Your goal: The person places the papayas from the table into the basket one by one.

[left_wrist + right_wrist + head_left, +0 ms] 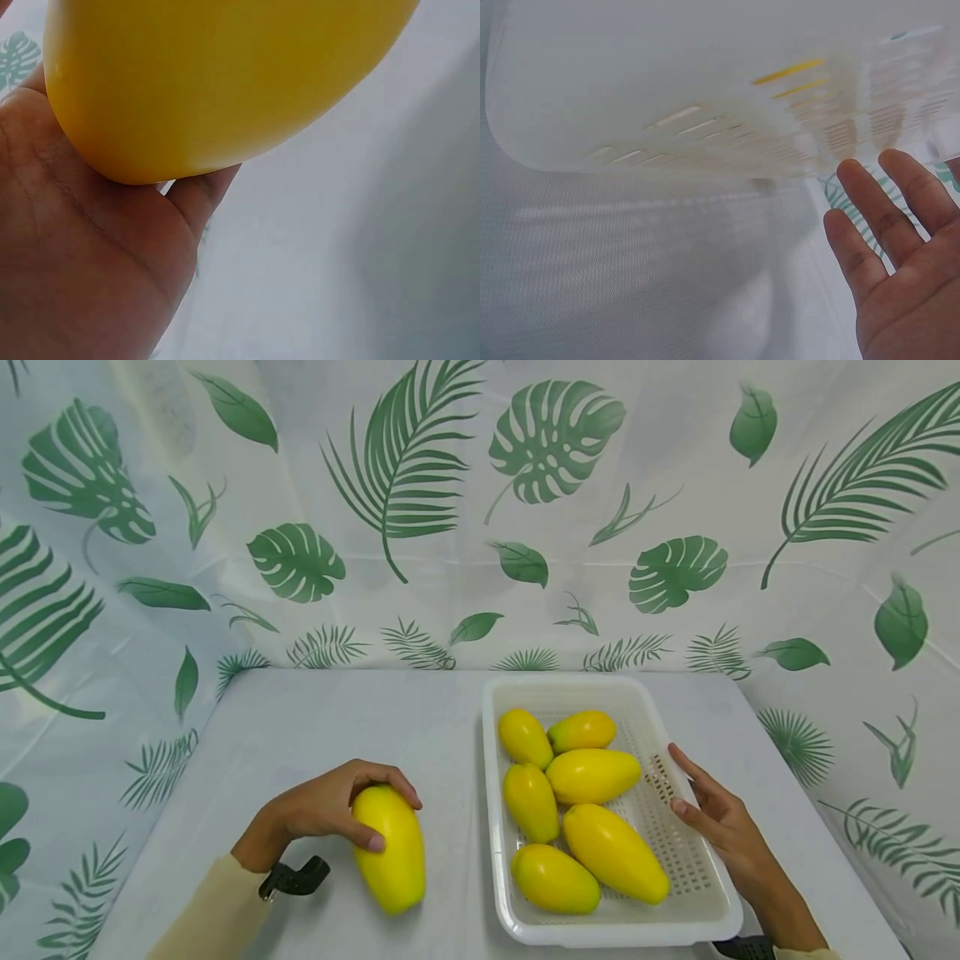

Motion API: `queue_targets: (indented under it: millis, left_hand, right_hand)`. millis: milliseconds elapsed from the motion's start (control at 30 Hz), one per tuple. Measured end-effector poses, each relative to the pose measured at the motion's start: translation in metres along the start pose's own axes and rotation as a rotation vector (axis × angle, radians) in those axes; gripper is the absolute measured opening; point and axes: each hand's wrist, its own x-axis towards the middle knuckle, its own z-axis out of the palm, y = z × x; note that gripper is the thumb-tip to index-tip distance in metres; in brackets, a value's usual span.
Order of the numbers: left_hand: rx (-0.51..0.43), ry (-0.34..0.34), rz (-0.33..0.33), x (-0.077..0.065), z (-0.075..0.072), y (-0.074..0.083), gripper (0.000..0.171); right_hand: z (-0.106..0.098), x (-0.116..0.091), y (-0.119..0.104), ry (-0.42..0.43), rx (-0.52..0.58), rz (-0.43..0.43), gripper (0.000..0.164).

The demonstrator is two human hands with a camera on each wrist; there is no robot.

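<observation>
My left hand (337,806) grips a large yellow mango (393,860), which stands nearly lengthwise toward me on the left of the white basket (497,860). The thumb lies across its near side, and the fingers reach over its far end. In the left wrist view, the mango's rounded end (187,112) sits against the palm. At the basket's right side, my right hand (723,822) touches the rim with its thumb reaching over. Three of its fingers (881,221) are straight and spread at the outer wall in the right wrist view. Several yellow mangoes (592,777) lie inside the basket.
A pale cloth covers the table (300,718). Behind and at both sides hangs a white sheet with green leaf prints (450,560). Dark straps (300,877) circle both wrists. The basket has slotted walls and a perforated floor.
</observation>
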Motion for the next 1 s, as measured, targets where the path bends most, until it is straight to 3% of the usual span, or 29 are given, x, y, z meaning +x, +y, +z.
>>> queue_targets:
  millis: [467, 1000]
  left_hand:
    - [0.013, 0.035, 0.039, 0.022, -0.008, 0.022, 0.048]
    - [-0.017, 0.129, 0.095, 0.058, -0.003, 0.044, 0.047]
  right_hand:
    - [0.0, 0.001, -0.001, -0.005, 0.002, 0.003, 0.073]
    - [0.0, 0.0, -0.002, 0.004, 0.002, 0.018, 0.073]
